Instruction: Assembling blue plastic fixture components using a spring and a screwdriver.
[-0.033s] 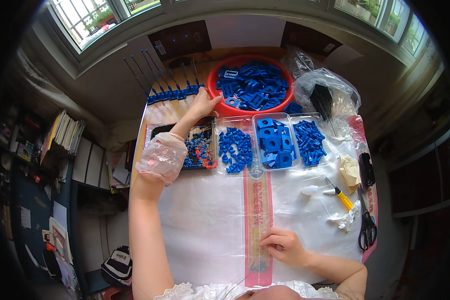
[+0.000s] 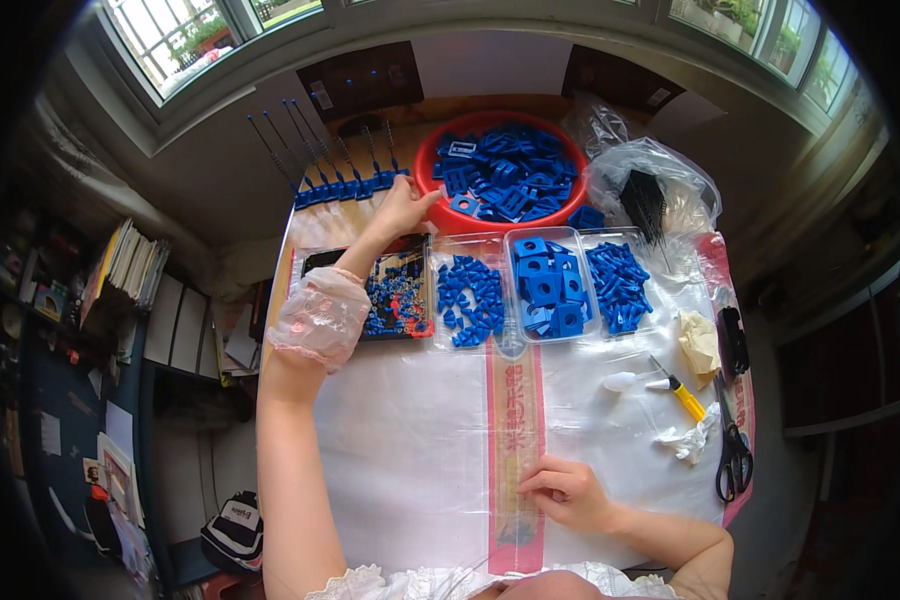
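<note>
I am holding my left hand [image 2: 402, 208] at the far left of the table [image 2: 410, 135], its fingertips touching the right end of the row of blue stands [image 2: 340, 190]; whether they are gripping, I cannot tell. The row is running right from the far left edge, thin rods rising from it. Just right of the hand, the red basin [image 2: 505, 226] is leaving a tight gap. My sleeve [image 2: 318, 320] is overlapping the left side of the black tray [image 2: 382, 335], and three clear trays [image 2: 513, 290] are standing to its right. My right hand [image 2: 575, 497] is resting near, loosely curled; I cannot tell if it is grasping anything. Between both arms, the white sheet [image 2: 410, 430] is giving the widest room. Scissors [image 2: 735, 465] are lying along the right edge.
</note>
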The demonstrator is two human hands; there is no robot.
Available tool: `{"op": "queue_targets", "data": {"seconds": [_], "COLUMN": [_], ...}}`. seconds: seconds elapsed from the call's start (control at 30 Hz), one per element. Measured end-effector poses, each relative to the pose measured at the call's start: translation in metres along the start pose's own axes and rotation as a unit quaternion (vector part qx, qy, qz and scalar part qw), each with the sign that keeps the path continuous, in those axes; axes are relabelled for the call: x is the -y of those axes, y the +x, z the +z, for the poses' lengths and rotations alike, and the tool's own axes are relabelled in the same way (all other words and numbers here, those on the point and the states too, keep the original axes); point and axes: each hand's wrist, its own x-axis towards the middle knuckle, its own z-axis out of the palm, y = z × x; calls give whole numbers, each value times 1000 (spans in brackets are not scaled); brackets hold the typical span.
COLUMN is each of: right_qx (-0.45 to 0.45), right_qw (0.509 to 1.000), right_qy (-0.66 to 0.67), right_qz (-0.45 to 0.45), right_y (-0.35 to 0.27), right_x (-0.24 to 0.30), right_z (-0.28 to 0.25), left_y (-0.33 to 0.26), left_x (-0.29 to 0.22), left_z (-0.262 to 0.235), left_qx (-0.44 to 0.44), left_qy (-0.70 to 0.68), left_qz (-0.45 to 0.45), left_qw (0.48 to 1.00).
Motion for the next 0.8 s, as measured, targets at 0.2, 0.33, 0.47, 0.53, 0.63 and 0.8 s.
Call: {"op": "queue_targets", "data": {"seconds": [0.2, 0.33, 0.47, 0.53, 0.63, 0.8], "right_qx": [9, 21, 23, 22, 23, 24], "right_qw": [1000, 1000, 1000, 1000, 1000, 1000], "right_qy": [9, -12, -14, -14, -11, -11], "right_qz": [-20, -6, -5, -3, -3, -3], "right_y": [3, 2, 2, 2, 3, 2], "right_x": [1, 0, 0, 0, 2, 1], "right_z": [2, 0, 0, 0, -1, -2], "left_y": [10, 8, 14, 18, 27, 41], "left_x": [100, 109, 106, 101, 100, 102], "left_z": [-94, -107, -92, -85, -82, -79], "left_qx": [-137, -155, -193, -206, -210, -203], "left_qy": [231, 251, 244, 244, 235, 233], "left_qz": [29, 25, 48, 58, 66, 74], "left_qw": [963, 955, 949, 946, 947, 948]}}
